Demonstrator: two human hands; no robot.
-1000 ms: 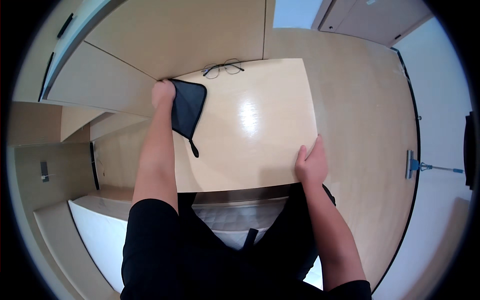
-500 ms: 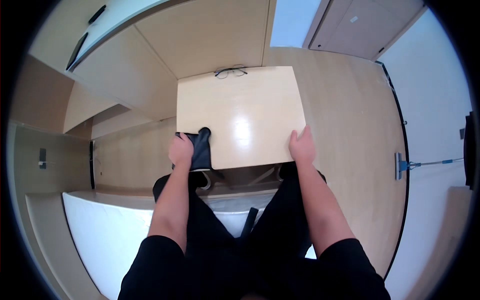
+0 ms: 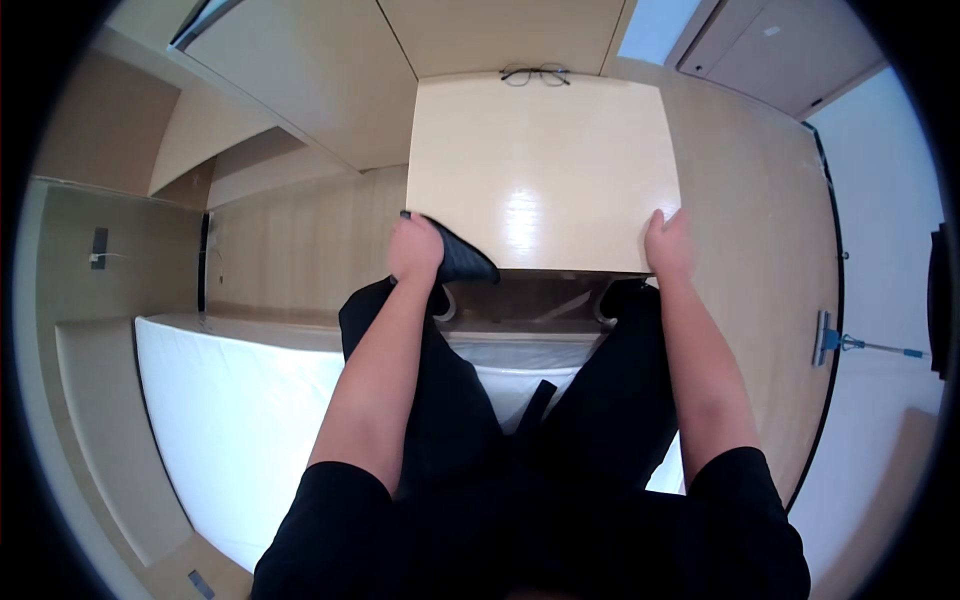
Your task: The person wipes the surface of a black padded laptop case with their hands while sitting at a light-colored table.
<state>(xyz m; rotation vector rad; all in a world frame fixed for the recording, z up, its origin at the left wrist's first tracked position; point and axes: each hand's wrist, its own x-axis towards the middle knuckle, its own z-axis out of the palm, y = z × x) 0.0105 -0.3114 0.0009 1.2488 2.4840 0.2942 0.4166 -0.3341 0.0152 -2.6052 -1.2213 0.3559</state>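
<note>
A light wood table [image 3: 545,165] stands in front of my knees. At its near left corner my left hand [image 3: 414,248] is closed on a black leather-like piece [image 3: 462,256], which may be a flat pouch or a cloth; most of it is hidden. The visible part slants along the near edge and its tip hangs slightly over. My right hand [image 3: 669,244] grips the table at the near right corner, thumb on top, the other fingers out of sight below. Far back on the tabletop lies a pair of glasses [image 3: 536,76] with thin dark frames.
A wooden cabinet [image 3: 500,35] borders the table's far side. Behind me is a bed with a white cover [image 3: 240,400]. At the right, a blue-handled mop [image 3: 826,338] leans by the wall. Wood floor [image 3: 750,260] runs along the right.
My view has shifted, so the whole scene sits differently in the picture. The black piece's free end has swung down to the near edge. Both hands stay at the table's corners.
</note>
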